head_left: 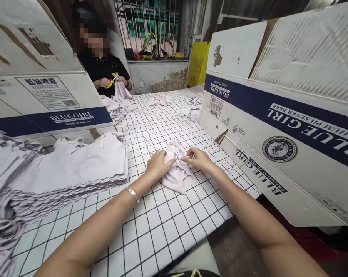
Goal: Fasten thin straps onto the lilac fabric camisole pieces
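A crumpled pale lilac garment (176,181) of thin cloth lies on the checked tabletop in front of me. My left hand (157,165) is closed on its left side, with thumb and fingers on the cloth. At its right edge my right hand (199,158) pinches a small bit of the same cloth between thumb and fingertips. A tall stack of like garments (99,161), with straps and wavy edges, rises at the left.
White beer cartons (295,111) stand at the right, with another carton (47,92) behind the stack. Across the table (162,223), a person (110,65) holds yellow-handled scissors (112,81) and cloth. Small garment heaps (193,109) lie farther back. A yellow box (197,63) stands behind.
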The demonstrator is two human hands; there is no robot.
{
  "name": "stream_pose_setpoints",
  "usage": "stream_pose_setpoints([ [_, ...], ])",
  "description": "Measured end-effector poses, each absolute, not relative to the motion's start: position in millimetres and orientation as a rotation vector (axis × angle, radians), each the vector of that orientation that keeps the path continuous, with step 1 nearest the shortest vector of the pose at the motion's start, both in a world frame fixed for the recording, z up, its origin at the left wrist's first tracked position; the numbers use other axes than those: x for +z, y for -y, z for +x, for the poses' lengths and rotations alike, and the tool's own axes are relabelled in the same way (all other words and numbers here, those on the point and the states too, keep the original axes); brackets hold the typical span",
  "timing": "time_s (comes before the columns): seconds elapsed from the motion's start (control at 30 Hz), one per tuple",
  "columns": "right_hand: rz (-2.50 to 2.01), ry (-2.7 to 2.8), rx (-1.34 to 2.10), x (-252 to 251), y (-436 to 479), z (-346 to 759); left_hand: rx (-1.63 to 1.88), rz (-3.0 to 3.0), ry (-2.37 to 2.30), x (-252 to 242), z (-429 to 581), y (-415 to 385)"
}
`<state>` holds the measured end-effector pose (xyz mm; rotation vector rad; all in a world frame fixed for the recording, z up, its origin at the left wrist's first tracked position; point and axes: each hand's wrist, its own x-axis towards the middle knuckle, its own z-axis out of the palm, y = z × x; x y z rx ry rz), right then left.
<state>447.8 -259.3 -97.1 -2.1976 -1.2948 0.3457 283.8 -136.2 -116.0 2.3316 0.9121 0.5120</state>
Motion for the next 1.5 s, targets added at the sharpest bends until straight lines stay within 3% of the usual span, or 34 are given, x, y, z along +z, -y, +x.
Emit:
stream_pose_setpoints([
  [0.1,-2.166,1.393,0.437,-107,258,454,0.425,2.145,-0.952,-116,286,129],
  [0.33,-2.143,1.027,0.677,-101,318,480,0.346,2.006,-1.117,-115,228,104],
  [0.43,-2.34,1.06,0.39,-95,315,486,0.442,2.216,-1.131,-112,231,110],
  [0.57,-2.219,1.176,0.119,-91,267,479,0.373,2.38,-1.179,-108,269,112],
  [0.83,-2.122,1.189,0.488,-99,233,496,0.41,2.184,-1.117,-98,296,84],
  [1.0,-1.915,1.178,0.901,-109,219,506,0.441,2.075,-0.935,-80,297,104],
  [1.2,-1.894,0.957,0.853,-102,223,510,0.079,2.183,-0.571,-78,260,120],
  [1.4,-1.715,1.047,1.205,-89,282,512,0.574,2.019,-0.75,-91,252,127],
  [1.5,-1.654,1.299,1.358,-88,300,510,0.591,1.863,-0.781,-85,248,131],
])
